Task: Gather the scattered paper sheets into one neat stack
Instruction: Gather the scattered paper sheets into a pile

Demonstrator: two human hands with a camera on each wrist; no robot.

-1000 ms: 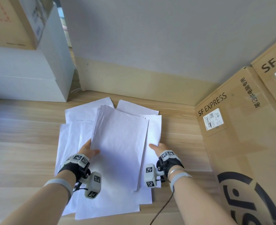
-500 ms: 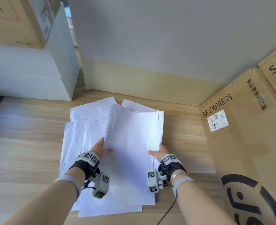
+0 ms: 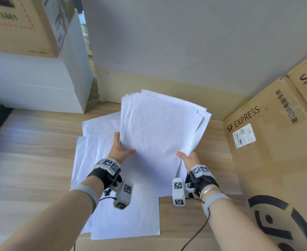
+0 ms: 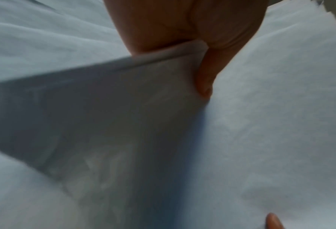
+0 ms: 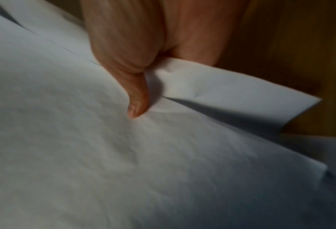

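A loose bundle of white paper sheets is lifted off the wooden surface and tilted up, its far edges fanned. My left hand grips the bundle's left edge, thumb on top; the left wrist view shows that pinch on the paper stack. My right hand pinches the bundle's right near corner, and in the right wrist view the thumb presses into the top sheet. Several more white sheets lie spread flat beneath and to the left, one large sheet nearest me.
Large SF EXPRESS cardboard boxes stand close on the right. White boxes with a cardboard box on top sit at the back left. A grey wall closes the back. A cable trails from my right wrist.
Both hands have raised the bundle off the flat sheets and tilted it up and to the right; more sheets have joined it on the right side.
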